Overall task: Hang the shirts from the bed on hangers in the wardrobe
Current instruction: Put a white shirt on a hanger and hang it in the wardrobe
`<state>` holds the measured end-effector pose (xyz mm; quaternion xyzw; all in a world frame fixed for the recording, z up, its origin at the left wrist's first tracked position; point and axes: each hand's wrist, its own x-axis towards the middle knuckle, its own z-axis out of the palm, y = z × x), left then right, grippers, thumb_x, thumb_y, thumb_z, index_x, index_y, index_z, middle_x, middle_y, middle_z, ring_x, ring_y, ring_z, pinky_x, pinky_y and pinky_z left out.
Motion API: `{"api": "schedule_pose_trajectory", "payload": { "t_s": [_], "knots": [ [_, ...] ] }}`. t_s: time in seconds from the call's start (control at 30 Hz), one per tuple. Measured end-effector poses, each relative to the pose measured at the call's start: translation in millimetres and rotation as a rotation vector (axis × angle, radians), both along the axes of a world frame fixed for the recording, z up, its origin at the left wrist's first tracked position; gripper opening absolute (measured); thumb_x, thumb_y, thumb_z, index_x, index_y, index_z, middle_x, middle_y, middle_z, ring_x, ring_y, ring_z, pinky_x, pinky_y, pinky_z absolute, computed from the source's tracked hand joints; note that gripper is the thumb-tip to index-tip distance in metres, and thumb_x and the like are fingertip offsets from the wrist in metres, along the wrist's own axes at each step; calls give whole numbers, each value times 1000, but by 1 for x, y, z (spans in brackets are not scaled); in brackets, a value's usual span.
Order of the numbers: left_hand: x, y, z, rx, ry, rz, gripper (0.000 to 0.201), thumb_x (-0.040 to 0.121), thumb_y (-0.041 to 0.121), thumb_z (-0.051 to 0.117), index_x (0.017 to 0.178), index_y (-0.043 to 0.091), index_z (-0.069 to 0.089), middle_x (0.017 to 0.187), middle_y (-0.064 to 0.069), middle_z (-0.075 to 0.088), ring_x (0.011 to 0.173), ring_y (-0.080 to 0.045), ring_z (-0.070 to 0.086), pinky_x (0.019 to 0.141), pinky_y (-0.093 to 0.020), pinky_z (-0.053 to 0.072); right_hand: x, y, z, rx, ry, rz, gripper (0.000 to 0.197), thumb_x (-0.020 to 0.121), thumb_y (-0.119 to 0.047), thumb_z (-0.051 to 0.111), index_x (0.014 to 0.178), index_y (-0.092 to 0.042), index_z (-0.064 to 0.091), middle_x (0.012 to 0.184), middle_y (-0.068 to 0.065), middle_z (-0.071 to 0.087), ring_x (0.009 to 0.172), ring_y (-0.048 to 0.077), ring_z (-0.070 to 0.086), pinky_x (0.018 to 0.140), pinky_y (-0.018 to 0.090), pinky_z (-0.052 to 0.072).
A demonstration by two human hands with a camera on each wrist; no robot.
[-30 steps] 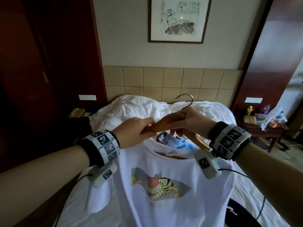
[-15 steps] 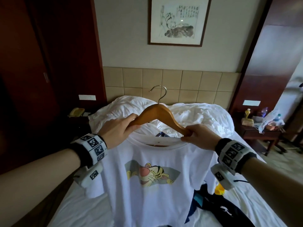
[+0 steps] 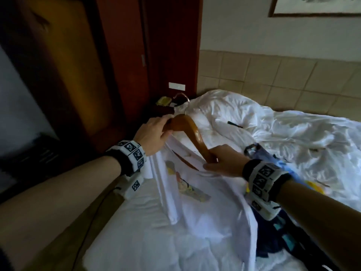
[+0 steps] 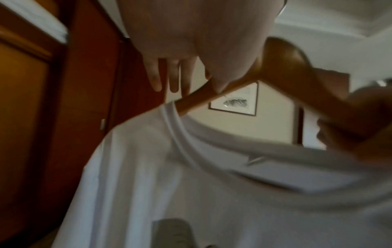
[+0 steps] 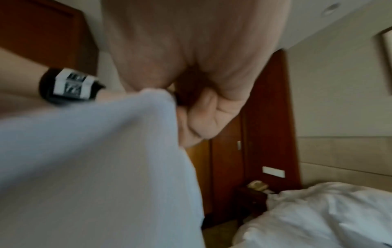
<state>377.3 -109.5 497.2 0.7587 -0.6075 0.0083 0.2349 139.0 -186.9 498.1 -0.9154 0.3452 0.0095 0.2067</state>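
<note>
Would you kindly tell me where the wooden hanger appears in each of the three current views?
Head: wooden hanger left of centre, between both hands, above the white shirt.
Left wrist: upper right, its arm entering the shirt collar.
Right wrist: only a dark sliver shows inside the fist; hard to confirm.
Shared landmark: the red-brown wooden panel with its small light plate.

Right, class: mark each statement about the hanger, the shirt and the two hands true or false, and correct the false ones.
1. The hanger is wooden. True.
2. The left hand hangs empty. False: it grips one hanger arm.
3. The white shirt carries a cartoon print. True.
4. The right hand holds a bottle. False: it holds the other hanger arm at the shirt's collar.
5. The shirt hangs in the wardrobe. False: it is over the bed.
</note>
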Motion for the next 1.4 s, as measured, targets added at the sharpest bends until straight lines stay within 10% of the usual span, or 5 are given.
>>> {"api": "schedule_pose_trajectory", "payload": {
  "t_s": [0.13,0.43,0.73,1.13,1.4],
  "knots": [
    [21,51,-23,110,299,156,66,96,37,55,152,17,27,153,-9,33,142,-26,30,115,-39,28,77,44,-33,125,-83,-6,32,87,-26,64,63,-14,46,61,0,48,54,16,45,52,24,35],
    [99,205,-68,-124,881,343,30,99,37,50,123,22,60,111,4,66,103,-11,59,95,-33,45,255,174,-57,228,-155,204,28,95,-21,58,68,-16,58,69,0,60,60,11,57,51,13,40],
    [242,407,-80,-465,868,560,17,89,12,64,106,8,64,98,-12,72,94,-26,69,90,-50,54,426,351,-58,250,-223,578,10,87,-20,67,78,-19,64,61,-2,58,60,13,57,61,22,51],
    [349,672,-51,-696,743,959,23,92,4,61,115,4,64,104,-6,74,96,-14,70,86,-27,56,618,608,-37,300,-176,1123,22,89,-35,65,87,-13,66,77,8,70,70,26,69,70,51,58],
    [442,823,-29,-658,573,1284,13,95,23,59,102,17,69,89,-14,72,82,-34,66,78,-48,55,744,767,-21,438,-229,1367,29,88,-26,67,65,-12,58,62,1,56,55,15,51,50,24,38]
  ]
}}
